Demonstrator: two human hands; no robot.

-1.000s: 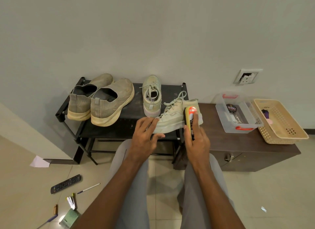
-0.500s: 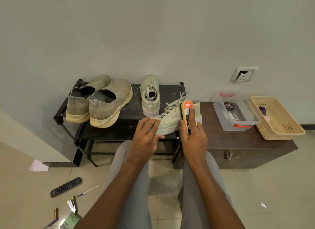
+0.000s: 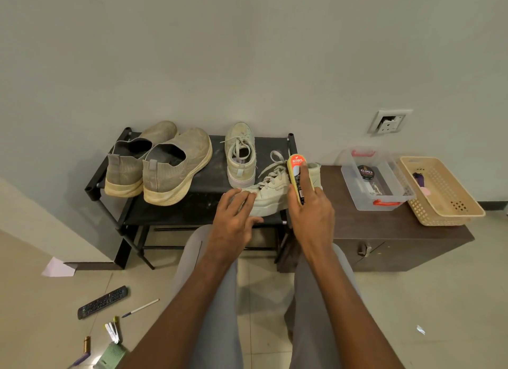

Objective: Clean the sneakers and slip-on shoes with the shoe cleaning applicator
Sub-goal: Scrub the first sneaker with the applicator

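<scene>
1. the right hand (image 3: 310, 217) has its grip closed around the shoe cleaning applicator (image 3: 297, 176), index finger laid along its top, holding it against the side of the near sneaker (image 3: 270, 191).
2. the left hand (image 3: 233, 217) rests its straight, spread fingers on the toe of that sneaker, grip apart.
3. the near sneaker lies across the front right of the black shoe rack (image 3: 192, 203), the second sneaker (image 3: 240, 155) just behind it.
4. the slip-on shoes (image 3: 162, 162) sit side by side on the rack's left.
5. a clear plastic box (image 3: 384, 201) and a woven basket (image 3: 445, 212) stand on the brown tabletop (image 3: 371, 225) to the right.
</scene>
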